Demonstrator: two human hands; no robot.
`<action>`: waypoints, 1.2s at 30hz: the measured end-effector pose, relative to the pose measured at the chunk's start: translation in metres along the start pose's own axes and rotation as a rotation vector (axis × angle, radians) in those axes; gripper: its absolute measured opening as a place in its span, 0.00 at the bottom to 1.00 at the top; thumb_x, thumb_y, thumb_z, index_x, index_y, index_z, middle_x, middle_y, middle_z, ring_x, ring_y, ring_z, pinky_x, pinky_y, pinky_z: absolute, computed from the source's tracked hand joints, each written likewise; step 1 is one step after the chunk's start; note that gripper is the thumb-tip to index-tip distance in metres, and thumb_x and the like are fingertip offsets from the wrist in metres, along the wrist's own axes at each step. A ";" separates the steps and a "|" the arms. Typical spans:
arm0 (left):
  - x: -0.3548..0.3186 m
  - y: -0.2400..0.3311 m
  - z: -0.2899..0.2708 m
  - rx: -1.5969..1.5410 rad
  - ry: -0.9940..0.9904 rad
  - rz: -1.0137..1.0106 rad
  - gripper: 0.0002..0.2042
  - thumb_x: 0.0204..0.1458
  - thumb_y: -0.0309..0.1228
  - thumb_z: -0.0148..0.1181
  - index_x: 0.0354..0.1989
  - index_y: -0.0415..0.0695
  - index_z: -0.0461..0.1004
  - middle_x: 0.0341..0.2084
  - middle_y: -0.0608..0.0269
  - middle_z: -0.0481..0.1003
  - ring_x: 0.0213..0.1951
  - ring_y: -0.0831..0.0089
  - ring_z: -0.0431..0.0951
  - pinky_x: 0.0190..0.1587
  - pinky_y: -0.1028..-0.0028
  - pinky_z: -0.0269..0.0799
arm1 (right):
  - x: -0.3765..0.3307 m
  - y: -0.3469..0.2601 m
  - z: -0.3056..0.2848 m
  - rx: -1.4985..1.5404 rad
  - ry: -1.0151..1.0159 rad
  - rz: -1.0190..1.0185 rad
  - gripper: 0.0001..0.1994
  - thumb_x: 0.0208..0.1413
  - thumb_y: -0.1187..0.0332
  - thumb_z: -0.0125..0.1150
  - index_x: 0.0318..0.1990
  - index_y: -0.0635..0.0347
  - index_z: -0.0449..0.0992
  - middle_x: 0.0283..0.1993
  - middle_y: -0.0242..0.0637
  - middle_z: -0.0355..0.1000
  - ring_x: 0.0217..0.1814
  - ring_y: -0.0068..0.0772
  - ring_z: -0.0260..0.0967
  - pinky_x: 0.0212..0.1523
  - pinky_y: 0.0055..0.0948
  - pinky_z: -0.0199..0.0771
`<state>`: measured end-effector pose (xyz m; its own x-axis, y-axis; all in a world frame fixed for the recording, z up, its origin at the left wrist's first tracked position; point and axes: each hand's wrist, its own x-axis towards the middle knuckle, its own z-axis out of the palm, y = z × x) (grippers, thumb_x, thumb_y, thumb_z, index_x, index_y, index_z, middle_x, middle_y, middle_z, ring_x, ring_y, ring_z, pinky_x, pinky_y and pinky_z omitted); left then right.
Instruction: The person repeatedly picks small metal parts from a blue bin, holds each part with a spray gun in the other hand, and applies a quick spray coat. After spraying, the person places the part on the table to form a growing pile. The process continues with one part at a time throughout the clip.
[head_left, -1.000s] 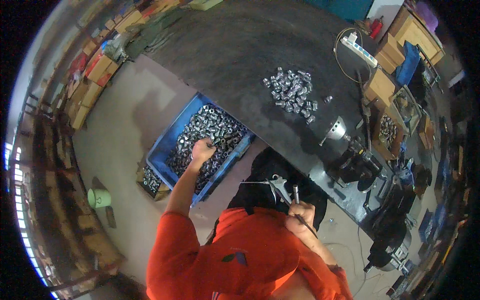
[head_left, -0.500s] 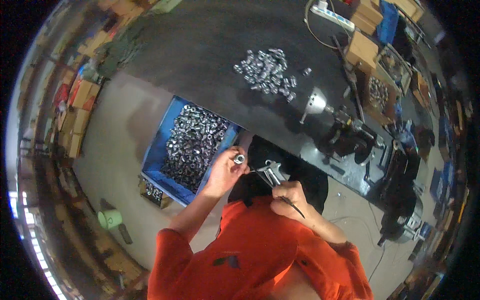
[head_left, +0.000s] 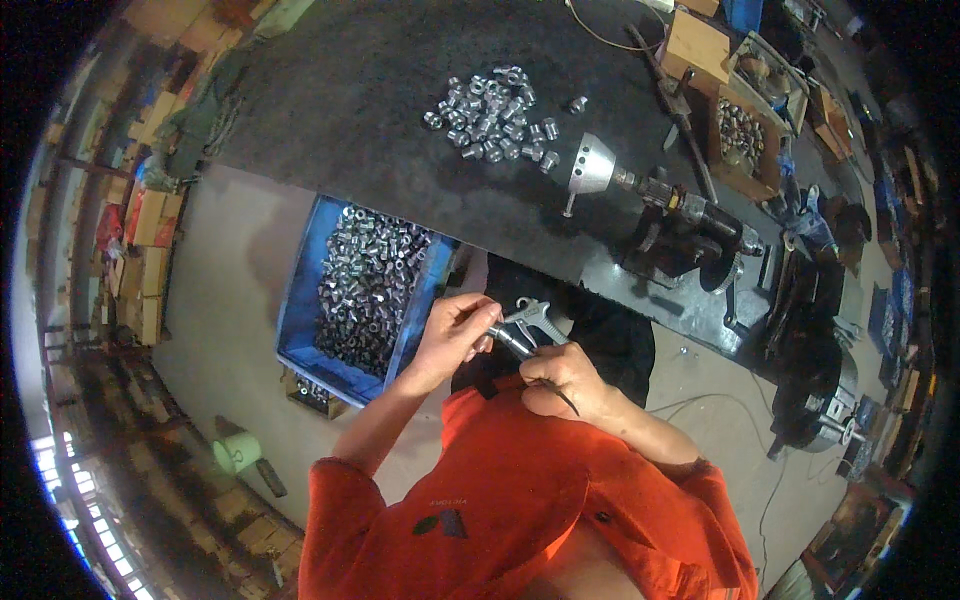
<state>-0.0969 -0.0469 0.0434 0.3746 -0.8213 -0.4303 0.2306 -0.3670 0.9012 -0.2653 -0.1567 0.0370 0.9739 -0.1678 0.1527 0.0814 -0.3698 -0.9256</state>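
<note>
My left hand (head_left: pixel 458 338) pinches a small shiny metal fitting (head_left: pixel 497 331), partly hidden by the fingers. Closed in a fist, my right hand (head_left: pixel 566 382) grips a slender rod-like tool (head_left: pixel 570 404) whose dark thin tail sticks out below. Its other end meets or nearly meets the fitting; the exact contact is too small to tell. A silver pistol-shaped air gun (head_left: pixel 540 320) lies against my right fingers, over my lap; I cannot tell whether the hand also holds it. Left of my hands stands a blue bin (head_left: pixel 300 305) full of metal fittings (head_left: pixel 370 285).
On the dark workbench (head_left: pixel 340 120) lies a heap of shiny fittings (head_left: pixel 490 115). A machine with a silver conical head (head_left: pixel 592 165) stands right of it. Further right is a cardboard box (head_left: pixel 716 150) of parts. A pale green cup (head_left: pixel 236 453) lies on the floor.
My left hand has turned, bringing the fitting to the tool in my right hand. Both hands are now closer together. The view has shifted, so the bench things appear higher and further left.
</note>
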 end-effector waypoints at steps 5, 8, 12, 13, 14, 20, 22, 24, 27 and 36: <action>0.006 0.009 -0.004 0.384 -0.092 0.298 0.05 0.49 0.25 0.58 0.33 0.37 0.73 0.19 0.71 0.70 0.21 0.86 0.69 0.23 0.83 0.64 | -0.004 0.006 0.004 -0.030 -0.021 0.021 0.04 0.35 0.70 0.57 0.19 0.59 0.70 0.18 0.43 0.65 0.22 0.47 0.66 0.22 0.40 0.64; 0.006 0.009 -0.006 0.098 -0.219 0.154 0.10 0.50 0.24 0.57 0.40 0.37 0.71 0.27 0.68 0.72 0.26 0.84 0.71 0.29 0.83 0.67 | -0.005 0.008 0.005 0.040 0.014 0.019 0.04 0.35 0.70 0.57 0.18 0.59 0.69 0.17 0.43 0.64 0.21 0.46 0.65 0.21 0.40 0.63; 0.007 0.016 -0.005 -0.128 -0.287 0.204 0.15 0.50 0.24 0.57 0.47 0.37 0.67 0.35 0.65 0.72 0.34 0.82 0.72 0.36 0.83 0.68 | -0.006 0.008 0.004 -0.002 0.033 0.037 0.04 0.34 0.71 0.57 0.17 0.59 0.69 0.16 0.42 0.63 0.20 0.45 0.65 0.20 0.40 0.62; 0.007 0.017 -0.007 -0.135 -0.298 0.205 0.16 0.50 0.25 0.57 0.47 0.37 0.67 0.36 0.65 0.71 0.36 0.82 0.72 0.38 0.82 0.68 | -0.006 0.008 0.004 -0.009 0.038 0.038 0.04 0.34 0.71 0.57 0.17 0.59 0.69 0.16 0.42 0.63 0.19 0.45 0.65 0.20 0.40 0.62; 0.007 0.018 -0.008 -0.141 -0.309 0.207 0.16 0.50 0.25 0.57 0.48 0.37 0.66 0.37 0.64 0.71 0.37 0.82 0.71 0.39 0.82 0.68 | -0.005 0.008 0.005 -0.016 0.043 0.038 0.04 0.34 0.71 0.57 0.17 0.59 0.69 0.15 0.42 0.63 0.19 0.45 0.64 0.20 0.41 0.62; 0.002 -0.001 -0.007 -0.010 -0.285 0.092 0.11 0.52 0.28 0.56 0.42 0.37 0.69 0.27 0.64 0.72 0.30 0.79 0.73 0.34 0.80 0.69 | -0.001 0.008 0.012 0.011 0.133 -0.027 0.07 0.32 0.77 0.54 0.12 0.62 0.62 0.13 0.39 0.60 0.17 0.40 0.64 0.17 0.35 0.61; 0.004 0.001 -0.007 -0.026 -0.173 0.113 0.07 0.52 0.25 0.55 0.37 0.36 0.70 0.22 0.67 0.71 0.23 0.81 0.72 0.28 0.80 0.69 | -0.002 0.007 0.008 0.011 0.103 -0.029 0.08 0.32 0.77 0.55 0.12 0.62 0.61 0.13 0.38 0.59 0.16 0.40 0.61 0.17 0.35 0.59; 0.012 0.004 -0.016 -0.006 -0.051 0.174 0.07 0.51 0.24 0.56 0.36 0.35 0.71 0.22 0.67 0.71 0.22 0.82 0.71 0.26 0.81 0.68 | -0.004 0.003 0.002 0.006 0.097 -0.046 0.09 0.32 0.76 0.55 0.12 0.61 0.60 0.13 0.38 0.57 0.15 0.41 0.59 0.17 0.35 0.56; 0.017 0.000 -0.030 0.469 0.226 0.346 0.08 0.44 0.25 0.63 0.32 0.40 0.73 0.17 0.68 0.71 0.18 0.84 0.69 0.20 0.80 0.64 | -0.009 -0.004 -0.004 0.034 0.166 -0.111 0.11 0.30 0.76 0.54 0.12 0.60 0.56 0.13 0.37 0.53 0.14 0.40 0.53 0.16 0.35 0.50; 0.016 -0.011 -0.033 1.068 0.292 0.692 0.14 0.31 0.23 0.63 0.31 0.47 0.73 0.18 0.61 0.72 0.22 0.62 0.74 0.24 0.67 0.69 | -0.008 -0.015 -0.006 0.033 0.258 -0.220 0.12 0.28 0.74 0.58 0.12 0.56 0.57 0.14 0.35 0.51 0.14 0.37 0.52 0.15 0.34 0.47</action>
<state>-0.0641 -0.0416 0.0255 0.3387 -0.9034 0.2629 -0.8596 -0.1836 0.4768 -0.2754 -0.1554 0.0517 0.8470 -0.3143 0.4287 0.2947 -0.3936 -0.8708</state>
